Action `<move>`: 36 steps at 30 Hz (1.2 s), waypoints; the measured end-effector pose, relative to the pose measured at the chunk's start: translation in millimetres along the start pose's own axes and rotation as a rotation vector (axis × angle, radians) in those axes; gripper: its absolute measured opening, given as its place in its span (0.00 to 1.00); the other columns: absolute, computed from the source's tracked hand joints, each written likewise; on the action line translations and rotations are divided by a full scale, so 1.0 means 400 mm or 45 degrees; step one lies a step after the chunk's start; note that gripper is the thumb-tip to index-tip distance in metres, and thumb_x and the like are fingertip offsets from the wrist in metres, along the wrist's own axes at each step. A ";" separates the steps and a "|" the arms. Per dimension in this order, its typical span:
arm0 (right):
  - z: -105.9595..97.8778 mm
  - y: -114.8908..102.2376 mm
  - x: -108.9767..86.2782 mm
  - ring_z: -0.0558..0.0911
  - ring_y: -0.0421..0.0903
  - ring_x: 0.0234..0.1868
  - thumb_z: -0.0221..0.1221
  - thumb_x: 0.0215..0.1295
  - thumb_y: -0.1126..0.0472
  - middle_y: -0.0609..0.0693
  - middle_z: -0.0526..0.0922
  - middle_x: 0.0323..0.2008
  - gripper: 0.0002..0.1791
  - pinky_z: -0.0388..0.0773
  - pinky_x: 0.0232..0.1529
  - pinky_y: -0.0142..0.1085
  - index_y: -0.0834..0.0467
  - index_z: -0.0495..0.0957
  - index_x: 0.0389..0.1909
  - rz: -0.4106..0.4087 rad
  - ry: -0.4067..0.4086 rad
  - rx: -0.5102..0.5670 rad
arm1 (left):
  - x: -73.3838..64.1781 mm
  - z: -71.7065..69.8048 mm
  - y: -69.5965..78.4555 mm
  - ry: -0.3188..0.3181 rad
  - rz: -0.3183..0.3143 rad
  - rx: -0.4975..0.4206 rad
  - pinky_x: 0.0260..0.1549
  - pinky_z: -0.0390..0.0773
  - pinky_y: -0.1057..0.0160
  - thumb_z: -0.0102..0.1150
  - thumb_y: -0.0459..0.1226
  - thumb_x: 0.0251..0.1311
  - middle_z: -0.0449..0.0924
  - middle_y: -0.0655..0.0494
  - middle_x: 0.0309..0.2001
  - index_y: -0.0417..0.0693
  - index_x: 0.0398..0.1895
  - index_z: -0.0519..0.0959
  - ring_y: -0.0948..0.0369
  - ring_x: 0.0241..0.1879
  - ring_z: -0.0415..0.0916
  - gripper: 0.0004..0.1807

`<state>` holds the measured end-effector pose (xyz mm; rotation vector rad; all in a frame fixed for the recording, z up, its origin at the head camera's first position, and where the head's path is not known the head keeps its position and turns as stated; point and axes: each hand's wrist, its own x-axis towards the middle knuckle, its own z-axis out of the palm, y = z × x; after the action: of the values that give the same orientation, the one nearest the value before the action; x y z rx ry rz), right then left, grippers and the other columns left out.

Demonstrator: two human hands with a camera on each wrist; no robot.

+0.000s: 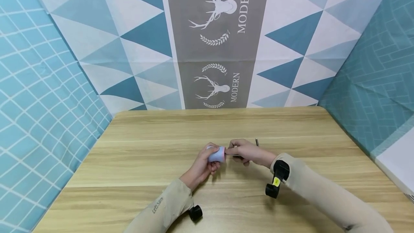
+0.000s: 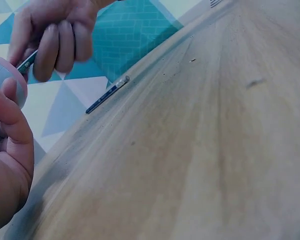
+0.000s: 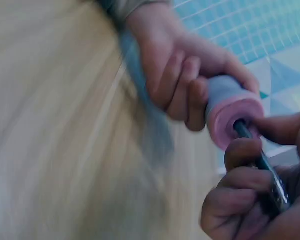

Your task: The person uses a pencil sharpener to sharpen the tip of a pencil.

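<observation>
My left hand (image 1: 203,164) grips a small light-blue pencil sharpener (image 1: 216,154), a rounded barrel with a pink end. In the right wrist view, the pink end (image 3: 221,125) of the sharpener faces my right hand and has a round hole in the middle. A dark pencil (image 3: 274,177) has its tip inside that hole. The fingers and thumb of my right hand (image 1: 248,152) pinch the pencil close to the sharpener. Both hands are raised over the middle of the table. The pencil's point is hidden inside the sharpener.
A second dark pencil (image 2: 107,95) lies on the wooden table (image 1: 155,128), just beyond my right hand in the head view. Patterned cloth walls (image 1: 129,46) stand behind and at both sides. A white surface (image 1: 399,157) borders the table at right.
</observation>
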<state>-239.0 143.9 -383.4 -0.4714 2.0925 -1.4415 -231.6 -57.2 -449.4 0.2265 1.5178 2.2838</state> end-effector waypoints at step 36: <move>0.005 -0.006 0.026 0.56 0.37 0.13 0.56 0.69 0.63 0.43 0.59 0.13 0.18 0.53 0.14 0.29 0.56 0.63 0.20 -0.123 0.066 -0.188 | -0.001 0.000 0.002 0.118 -0.047 -0.080 0.08 0.62 0.73 0.51 0.44 0.64 0.73 0.57 0.17 0.52 0.35 0.68 0.69 0.10 0.66 0.07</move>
<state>-245.8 135.6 -384.1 -0.6056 2.2555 -1.3714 -231.3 -57.5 -448.6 0.0757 1.4795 2.3377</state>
